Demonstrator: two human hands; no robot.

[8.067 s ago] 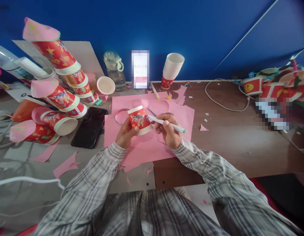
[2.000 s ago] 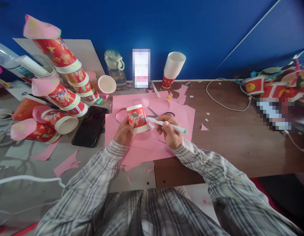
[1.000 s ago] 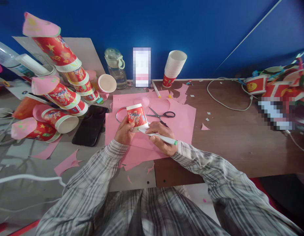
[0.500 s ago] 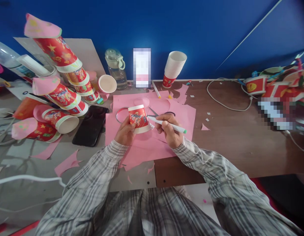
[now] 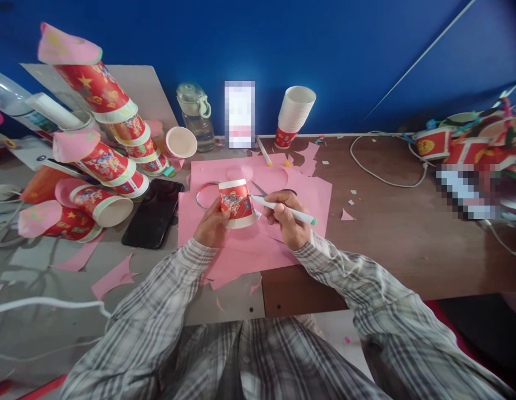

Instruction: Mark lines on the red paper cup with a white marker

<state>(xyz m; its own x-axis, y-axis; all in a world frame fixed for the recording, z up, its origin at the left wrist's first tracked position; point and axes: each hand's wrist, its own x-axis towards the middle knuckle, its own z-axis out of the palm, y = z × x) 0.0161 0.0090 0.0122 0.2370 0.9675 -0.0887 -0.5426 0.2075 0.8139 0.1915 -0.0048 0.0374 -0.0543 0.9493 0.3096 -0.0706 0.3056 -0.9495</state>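
My left hand point(image 5: 212, 226) is closed around the left side of a red printed paper cup point(image 5: 236, 203), held with its wide white rim toward me and its base up. In my right hand point(image 5: 286, 218) a white marker with a green end point(image 5: 302, 215) is gripped like a pen, its tip at the right side of the cup. Beneath both hands lie sheets of pink paper point(image 5: 249, 258). Scissors point(image 5: 258, 189) rest on the paper behind the cup, partly hidden by it and my right hand. A roll of tape point(image 5: 204, 194) lies behind my left hand.
Paper-cup rockets with pink tops point(image 5: 95, 91) stand and lie at left, beside a black phone point(image 5: 152, 214). Along the blue wall are a water bottle point(image 5: 196, 116), a lit screen point(image 5: 240, 114) and stacked paper cups point(image 5: 294, 116). A white cable point(image 5: 387, 179) loops at right.
The cup has turned slightly in my left hand, so its print shows shifted. The marker stays against its right side, with my right hand almost still.
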